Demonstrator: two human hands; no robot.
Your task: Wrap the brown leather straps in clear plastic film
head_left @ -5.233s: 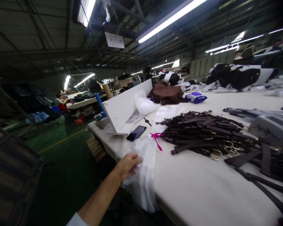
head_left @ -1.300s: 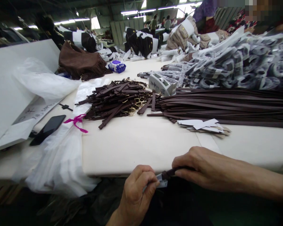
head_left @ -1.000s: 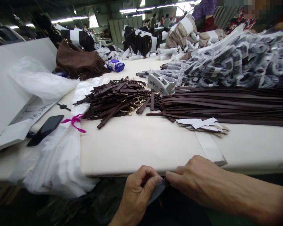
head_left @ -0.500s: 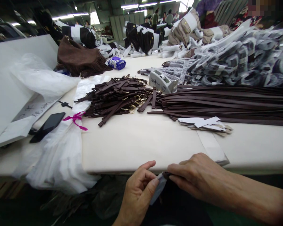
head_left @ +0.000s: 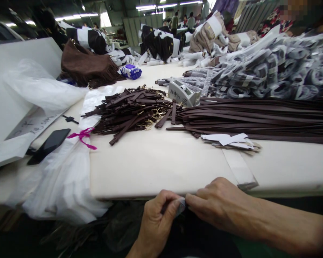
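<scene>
Just past the table's front edge, my left hand [head_left: 159,218] pinches a small piece of clear plastic wrap [head_left: 181,207] between thumb and bent fingers. My right hand [head_left: 218,200] is closed close beside it, fingertips almost touching the plastic. A dark strap end showed in those right fingers a moment ago; now they hide it. Farther back on the table lies a heap of short brown straps with gold clips [head_left: 134,111]. To its right stretches a bundle of long brown straps [head_left: 253,120].
A grey tape dispenser [head_left: 184,94] stands behind the straps, near plastic-wrapped coils [head_left: 280,68]. White paper strips [head_left: 231,140] lie in front. At left are tied plastic bags [head_left: 67,175], a phone [head_left: 50,145] and a brown fringed bag [head_left: 87,64]. People [head_left: 174,23] are far behind.
My left fingers have closed down onto the plastic, and both hands have drawn nearer each other. Less of the plastic shows, and the dark strap end is now hidden. The view has shifted slightly.
</scene>
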